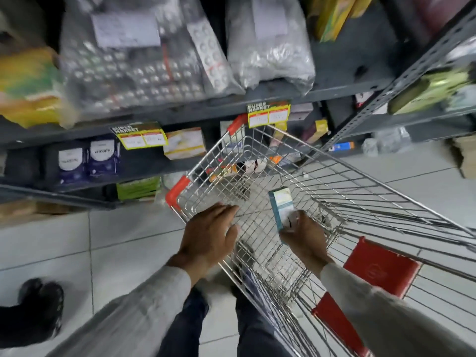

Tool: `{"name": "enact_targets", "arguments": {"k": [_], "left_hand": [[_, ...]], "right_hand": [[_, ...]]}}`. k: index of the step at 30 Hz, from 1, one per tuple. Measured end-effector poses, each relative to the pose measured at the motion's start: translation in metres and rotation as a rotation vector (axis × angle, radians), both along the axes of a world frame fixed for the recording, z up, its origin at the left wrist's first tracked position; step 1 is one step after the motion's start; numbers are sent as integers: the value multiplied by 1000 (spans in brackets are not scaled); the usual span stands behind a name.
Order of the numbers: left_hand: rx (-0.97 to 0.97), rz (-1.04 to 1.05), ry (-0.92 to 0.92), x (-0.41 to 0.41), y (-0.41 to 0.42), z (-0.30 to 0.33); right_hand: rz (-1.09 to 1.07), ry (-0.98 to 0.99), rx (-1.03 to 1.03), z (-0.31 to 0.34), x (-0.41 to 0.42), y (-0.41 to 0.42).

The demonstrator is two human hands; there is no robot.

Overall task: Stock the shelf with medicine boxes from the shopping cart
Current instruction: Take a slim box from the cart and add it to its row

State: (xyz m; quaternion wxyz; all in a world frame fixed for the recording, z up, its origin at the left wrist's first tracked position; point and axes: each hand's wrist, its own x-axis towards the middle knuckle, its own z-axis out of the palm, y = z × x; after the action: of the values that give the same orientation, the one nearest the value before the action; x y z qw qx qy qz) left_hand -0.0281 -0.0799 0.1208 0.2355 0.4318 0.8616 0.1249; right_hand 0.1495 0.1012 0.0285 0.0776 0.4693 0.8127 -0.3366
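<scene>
A wire shopping cart (360,191) with red corner guards stands against a grey metal shelf (206,109). My right hand (305,237) grips a teal and white medicine box (280,206), held upright over the cart's near end. My left hand (210,233) hovers flat over the cart's near left rim, fingers together, holding nothing. Several small colourful boxes (226,170) lie at the cart's far end. On the lower shelf stand two dark blue boxes (88,161) and a yellow and white box (184,143).
Clear bags of blister packs (139,63) fill the upper shelf, with yellow packs (28,86) at the left. Yellow price tags (269,113) hang on the shelf edges. A dark shoe (41,302) rests on the tiled floor at the lower left. A red cart flap (381,266) is at the right.
</scene>
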Motion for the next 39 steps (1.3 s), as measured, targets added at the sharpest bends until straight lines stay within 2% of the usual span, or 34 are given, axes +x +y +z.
{"name": "enact_targets", "arguments": {"k": [7,12,16,19,22,25,30,39], "left_hand": [[397,73,150,-28,-3,141],[754,146,385,-78,-7,264],[901,155,620,-132,-14,346],[811,223,739,-165,-11,386],[653,228,762,-191,0,401],[515,249,724,-210,8,398],[406,222,724,-224,12,379],[334,205,744,-235,15,369]], "right_hand": [[30,187,234,161,-31,-30],[62,522,524,285,-70,-32],[63,811,582,383,-104,-14],[28,1011,623,454,-133,4],[-24,1010,641,510,-165,32],[-65,951,573,544,-193,65],[-142,874,539,554,-226,117],[-237,832,519,523,-259,161]]}}
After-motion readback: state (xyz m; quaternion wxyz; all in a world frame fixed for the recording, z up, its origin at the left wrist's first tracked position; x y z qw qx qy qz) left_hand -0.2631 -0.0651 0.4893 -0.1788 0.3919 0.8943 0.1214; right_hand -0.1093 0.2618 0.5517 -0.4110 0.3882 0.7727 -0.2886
